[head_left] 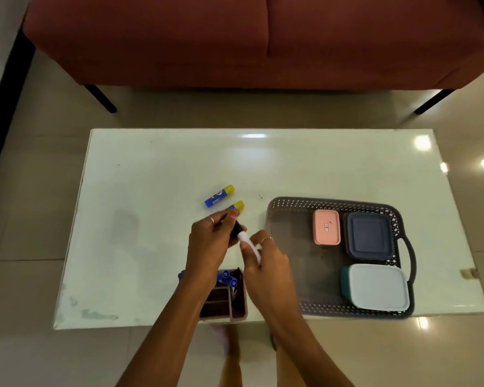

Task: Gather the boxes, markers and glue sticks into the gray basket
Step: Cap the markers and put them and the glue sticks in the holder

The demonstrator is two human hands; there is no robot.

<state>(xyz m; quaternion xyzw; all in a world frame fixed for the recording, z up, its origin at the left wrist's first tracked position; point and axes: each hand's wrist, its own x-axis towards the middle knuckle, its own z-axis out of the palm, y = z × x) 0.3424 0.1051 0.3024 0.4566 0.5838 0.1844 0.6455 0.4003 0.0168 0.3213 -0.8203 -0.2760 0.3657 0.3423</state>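
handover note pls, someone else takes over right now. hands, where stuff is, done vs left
Left hand grips the black cap end of a marker; right hand holds its white barrel.
Gray basket sits on the table's right side.
Done: pink box, dark blue box and white-lidded box are in the basket.
Left: the held marker, blue markers standing in the organizer at the near edge, and two glue sticks lying on the table left of the basket.

Both hands, left hand and right hand, hold one marker; gray basket contains three boxes; two glue sticks lie on desk.
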